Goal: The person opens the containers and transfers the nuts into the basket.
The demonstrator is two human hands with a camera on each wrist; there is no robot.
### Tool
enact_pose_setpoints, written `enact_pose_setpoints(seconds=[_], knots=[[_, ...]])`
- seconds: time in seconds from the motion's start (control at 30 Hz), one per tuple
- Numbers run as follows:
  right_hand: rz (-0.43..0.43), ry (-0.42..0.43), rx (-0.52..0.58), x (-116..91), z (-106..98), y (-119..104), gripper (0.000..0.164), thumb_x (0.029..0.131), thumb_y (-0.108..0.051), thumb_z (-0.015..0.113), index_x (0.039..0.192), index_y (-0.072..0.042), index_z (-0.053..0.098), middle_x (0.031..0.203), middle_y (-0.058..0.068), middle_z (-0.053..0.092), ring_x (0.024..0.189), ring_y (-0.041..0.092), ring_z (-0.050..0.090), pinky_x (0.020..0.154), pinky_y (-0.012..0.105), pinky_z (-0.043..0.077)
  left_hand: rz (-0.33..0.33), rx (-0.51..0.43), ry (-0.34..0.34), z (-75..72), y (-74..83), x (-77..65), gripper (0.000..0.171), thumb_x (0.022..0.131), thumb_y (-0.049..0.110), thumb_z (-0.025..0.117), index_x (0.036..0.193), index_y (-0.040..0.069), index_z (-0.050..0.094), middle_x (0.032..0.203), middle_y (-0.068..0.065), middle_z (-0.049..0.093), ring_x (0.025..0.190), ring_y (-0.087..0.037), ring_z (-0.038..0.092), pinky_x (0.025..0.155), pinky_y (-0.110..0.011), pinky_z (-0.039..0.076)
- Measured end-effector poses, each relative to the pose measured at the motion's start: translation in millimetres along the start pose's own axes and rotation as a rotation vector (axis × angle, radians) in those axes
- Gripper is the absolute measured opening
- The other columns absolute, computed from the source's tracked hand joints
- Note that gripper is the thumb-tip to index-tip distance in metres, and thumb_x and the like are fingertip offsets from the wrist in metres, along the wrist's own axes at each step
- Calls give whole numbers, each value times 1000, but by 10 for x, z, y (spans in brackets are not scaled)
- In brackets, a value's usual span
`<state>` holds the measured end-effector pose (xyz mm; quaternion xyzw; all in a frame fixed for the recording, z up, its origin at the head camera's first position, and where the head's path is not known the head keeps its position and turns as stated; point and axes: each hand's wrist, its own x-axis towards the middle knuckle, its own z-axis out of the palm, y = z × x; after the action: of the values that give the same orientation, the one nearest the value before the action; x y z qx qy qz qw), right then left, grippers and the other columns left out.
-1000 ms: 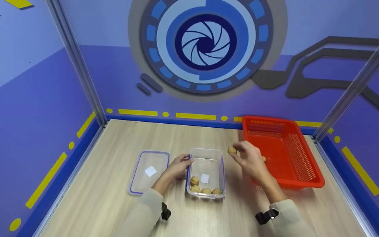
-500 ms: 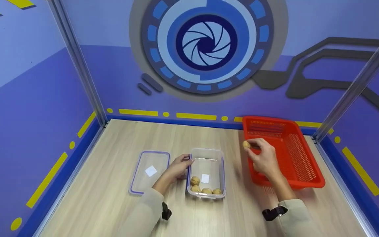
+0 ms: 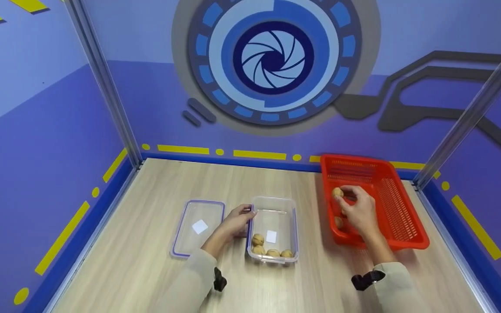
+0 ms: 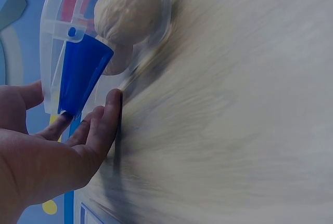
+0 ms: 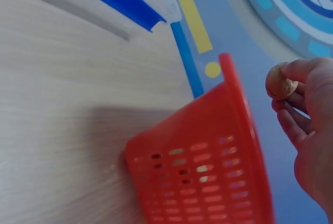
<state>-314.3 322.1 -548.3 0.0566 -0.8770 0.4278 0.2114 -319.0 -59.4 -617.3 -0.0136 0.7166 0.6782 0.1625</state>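
Note:
My right hand (image 3: 359,211) pinches a walnut (image 3: 337,192) between thumb and fingers over the left side of the red basket (image 3: 407,208). Another walnut (image 3: 339,222) lies in the basket below the hand, partly hidden by it. In the right wrist view the pinched walnut (image 5: 280,83) shows above the basket's rim. My left hand (image 3: 235,221) holds the left wall of a clear plastic container (image 3: 295,226), thumb at its rim. Several walnuts (image 3: 272,252) sit along the near end and left corner inside. In the left wrist view the fingers touch the container's blue clip (image 4: 83,73).
A clear lid (image 3: 189,217) with a blue-violet edge lies flat on the wooden table (image 3: 155,187), left of the container. A small white square (image 3: 271,236) shows in the container. Blue panels with metal posts (image 3: 102,78) enclose the table.
My right hand has moved right with the walnut, from beside the container to over the red basket. The left hand and the container have stayed in place.

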Motion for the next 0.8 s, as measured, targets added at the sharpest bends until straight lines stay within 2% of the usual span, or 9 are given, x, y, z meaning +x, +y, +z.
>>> enact_pose_setpoints(seconds=[0.1, 0.2, 0.43, 0.8], knots=[[22, -11, -1, -9, 12, 68, 34, 98, -17, 80, 127, -2, 70, 122, 15, 71, 114, 32, 68, 98, 45, 57, 7, 1, -1, -1, 1, 7, 51, 107, 24, 62, 152, 3, 50, 147, -18, 56, 128, -31, 56, 90, -42, 59], [44, -26, -3, -34, 23, 129, 34, 98, -15, 79, 127, -2, 69, 124, 16, 70, 116, 33, 68, 101, 55, 54, 8, 9, -6, 3, -6, 7, 53, 107, 25, 62, 153, 3, 49, 148, -19, 55, 129, -32, 56, 89, -41, 59], [65, -56, -28, -50, 57, 215, 36, 97, -14, 80, 128, 2, 69, 123, 18, 70, 114, 35, 67, 101, 56, 52, -7, -21, -33, -2, -28, -19, 57, 107, 28, 63, 154, 2, 46, 151, -20, 53, 130, -38, 59, 81, -40, 62], [92, -121, -72, -4, 68, 222, 36, 100, -15, 77, 130, 2, 67, 124, 19, 68, 113, 34, 66, 101, 53, 54, 13, -11, -9, 5, -22, 11, 52, 107, 24, 62, 152, 0, 49, 149, -21, 55, 131, -36, 58, 93, -43, 59]])
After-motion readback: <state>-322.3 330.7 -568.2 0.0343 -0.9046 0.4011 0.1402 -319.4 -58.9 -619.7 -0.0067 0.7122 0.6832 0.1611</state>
